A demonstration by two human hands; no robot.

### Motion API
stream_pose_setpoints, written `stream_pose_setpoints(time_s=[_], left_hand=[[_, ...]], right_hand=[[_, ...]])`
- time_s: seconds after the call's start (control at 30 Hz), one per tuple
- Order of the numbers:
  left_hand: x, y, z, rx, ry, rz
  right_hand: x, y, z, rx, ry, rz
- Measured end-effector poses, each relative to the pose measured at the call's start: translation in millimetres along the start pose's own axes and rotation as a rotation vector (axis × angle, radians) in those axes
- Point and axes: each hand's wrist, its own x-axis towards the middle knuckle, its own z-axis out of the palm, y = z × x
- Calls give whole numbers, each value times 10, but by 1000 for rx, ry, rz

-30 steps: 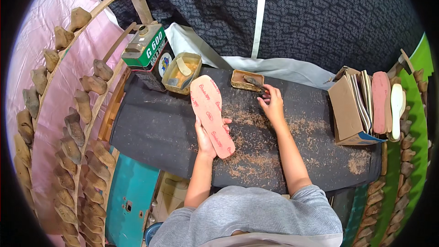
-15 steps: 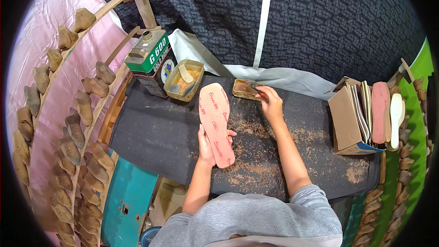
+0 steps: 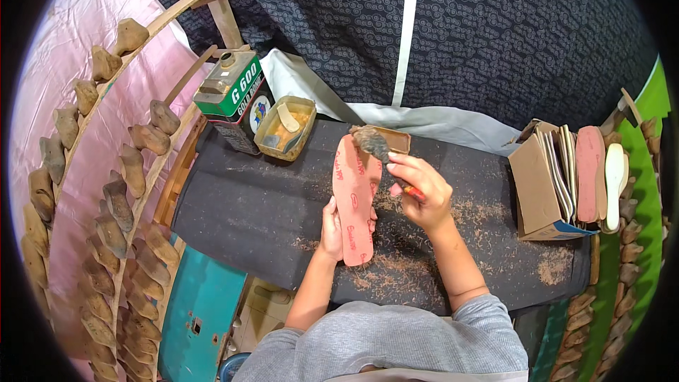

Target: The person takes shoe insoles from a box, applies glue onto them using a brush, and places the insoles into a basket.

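Right hand (image 3: 419, 194) gripping brush (image 3: 373, 143), now lifted off brown tray (image 3: 397, 139) and hovering over toe end of pink insole (image 3: 355, 198); coating looks about to start. Left hand (image 3: 331, 230) clasping insole's left edge, holding it raised over dark mat (image 3: 247, 205). Glue tub (image 3: 286, 127) sitting left of insole. Open mat lying both sides of insole.

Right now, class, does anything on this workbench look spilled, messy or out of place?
Yes: brownish crumbs and dust lie scattered over the dark mat, thickest near the pink insole. Nothing else looks askew.
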Motion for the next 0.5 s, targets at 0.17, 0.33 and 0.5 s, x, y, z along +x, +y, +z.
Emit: stream_pose_setpoints(time_s=[0.17,0.33,0.5], left_hand=[[25,73,215,0,120,50],[33,71,111,7,195,36],[9,40,104,115,-4,50]], right_hand=[[-104,-78,68,46,-165,-112],[-105,-143,-15,131,-178,-80],[1,-45,20,-62,-48,-64]])
